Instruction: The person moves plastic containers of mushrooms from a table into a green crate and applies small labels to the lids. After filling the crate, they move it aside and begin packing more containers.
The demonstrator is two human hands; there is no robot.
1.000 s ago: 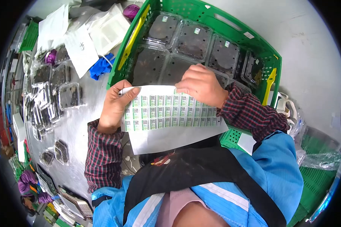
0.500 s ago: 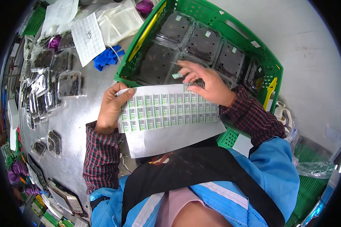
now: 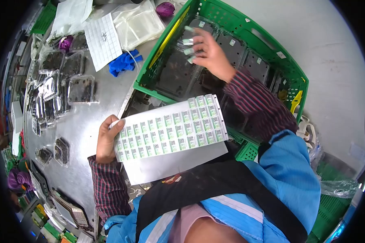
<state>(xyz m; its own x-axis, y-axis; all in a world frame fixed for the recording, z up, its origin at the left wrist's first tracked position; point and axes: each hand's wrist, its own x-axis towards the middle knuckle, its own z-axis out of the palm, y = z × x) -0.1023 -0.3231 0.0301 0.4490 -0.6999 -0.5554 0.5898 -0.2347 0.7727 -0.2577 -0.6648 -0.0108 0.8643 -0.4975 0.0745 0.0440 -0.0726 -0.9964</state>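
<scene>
Over the green crate (image 3: 247, 24), the right hand (image 3: 209, 50) spreads its fingers, small labels (image 3: 188, 41) stuck to the fingertips. The left hand (image 3: 106, 139) pinches the label sheet (image 3: 170, 129) (by its left edge) at the worktop's (image 3: 85, 121) near edge.

No legible text: print on label sheet (image 3: 170, 131) in left hand (image 3: 106, 139) too small; scrawl on paper (image 3: 103, 40) far left of right hand (image 3: 209, 50) unreadable.

The print on the label sheet (image 3: 170, 131) was too small to read, and the left hand (image 3: 106, 139) covered its left edge. The right hand (image 3: 209, 52) hid part of a clear box in the green crate (image 3: 247, 28). The crate's near-right corner lay behind the sleeve (image 3: 259, 103). Box contents showed only as dark blur
</scene>
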